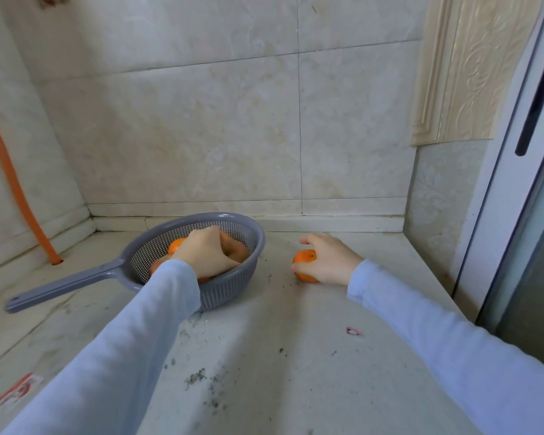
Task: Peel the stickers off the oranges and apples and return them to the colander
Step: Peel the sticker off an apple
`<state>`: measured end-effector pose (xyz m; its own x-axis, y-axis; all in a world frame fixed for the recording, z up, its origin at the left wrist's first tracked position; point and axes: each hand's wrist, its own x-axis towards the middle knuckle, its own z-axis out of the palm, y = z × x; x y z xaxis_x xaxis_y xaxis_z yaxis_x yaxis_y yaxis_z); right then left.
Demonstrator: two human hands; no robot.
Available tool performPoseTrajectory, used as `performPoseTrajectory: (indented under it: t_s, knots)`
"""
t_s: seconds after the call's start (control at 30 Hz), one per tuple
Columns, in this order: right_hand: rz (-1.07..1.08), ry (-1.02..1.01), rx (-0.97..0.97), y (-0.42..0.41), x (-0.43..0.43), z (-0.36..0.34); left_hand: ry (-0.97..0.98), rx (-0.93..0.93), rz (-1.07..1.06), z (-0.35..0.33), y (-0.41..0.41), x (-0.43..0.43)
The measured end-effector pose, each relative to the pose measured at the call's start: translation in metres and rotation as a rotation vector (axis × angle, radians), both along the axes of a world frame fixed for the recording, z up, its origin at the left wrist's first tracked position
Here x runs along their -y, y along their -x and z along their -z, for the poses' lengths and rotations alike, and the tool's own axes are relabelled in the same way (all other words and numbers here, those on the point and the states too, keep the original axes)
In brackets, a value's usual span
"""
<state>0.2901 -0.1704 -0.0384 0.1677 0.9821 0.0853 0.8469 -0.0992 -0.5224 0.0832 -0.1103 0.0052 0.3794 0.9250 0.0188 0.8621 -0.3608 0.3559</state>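
Observation:
A grey plastic colander with a long handle sits on the counter and holds several fruits. My left hand reaches down into it with fingers curled over a reddish-brown fruit; an orange shows just left of the hand. To the right of the colander, my right hand grips another orange that rests on the counter. A small peeled sticker lies on the counter in front of my right forearm.
The pale counter is speckled with dark crumbs. Tiled walls close the back and left sides. An orange hose runs down the left wall. A red and white label lies at the near left. A door frame stands at right.

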Motion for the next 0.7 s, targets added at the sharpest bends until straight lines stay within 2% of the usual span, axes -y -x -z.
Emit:
performPoseTrajectory:
  t_s: [0.07,0.13,0.2,0.3,0.37,0.43,0.5,0.6,0.7]
  knots:
    - [-0.038,-0.022,-0.031,0.006,0.006,-0.007,-0.066,0.177,-0.052,0.001,0.001,-0.001]
    - [-0.060,-0.063,-0.094,0.010,0.011,-0.013,-0.060,0.434,-0.076,-0.003,0.002,0.002]
    - [-0.078,-0.143,-0.187,0.014,0.019,-0.022,0.043,0.660,-0.037,-0.008,0.003,0.014]
    - [-0.155,-0.218,-0.351,0.020,0.040,-0.037,0.305,1.018,0.075,-0.009,0.002,0.043]
    - [-0.240,-0.215,-0.477,0.026,0.059,-0.045,0.431,1.177,0.131,-0.006,0.002,0.065]
    - [-0.318,-0.210,-0.578,0.031,0.079,-0.051,0.503,1.269,0.174,-0.002,0.001,0.082]
    - [-0.352,-0.218,-0.592,0.032,0.097,-0.051,0.584,1.299,0.208,0.003,-0.001,0.093]
    - [-0.328,-0.222,-0.543,0.030,0.117,-0.041,0.663,1.292,0.188,0.014,-0.008,0.108]
    - [-0.249,-0.239,-0.580,0.029,0.131,-0.021,0.771,1.323,0.131,0.028,-0.014,0.121]
